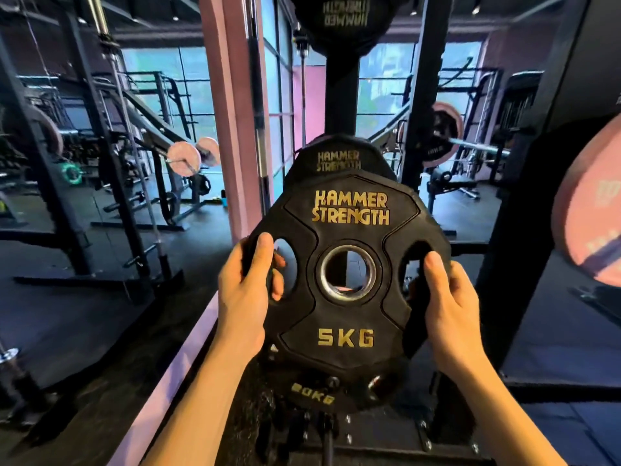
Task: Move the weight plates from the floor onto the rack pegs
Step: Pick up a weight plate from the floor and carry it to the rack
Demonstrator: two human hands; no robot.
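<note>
I hold a black 5 kg weight plate (pixel 349 264) upright in front of me, its gold lettering facing me. My left hand (pixel 245 290) grips its left edge, thumb on the face and fingers through the left cut-out. My right hand (pixel 447 297) grips the right edge the same way. Through the plate's steel centre hole I see no peg. Right behind it another black plate (pixel 337 156) hangs on the rack upright (pixel 341 95). A third plate (pixel 342 18) hangs higher up. Below, a 20 kg plate (pixel 319 391) sits low on the rack.
A pink plate (pixel 591 210) on a barbell juts in at the right. A pink pillar (pixel 228 112) stands left of the rack. Squat racks and loaded barbells fill the left and far right. A barbell end (pixel 10 354) lies at the left edge.
</note>
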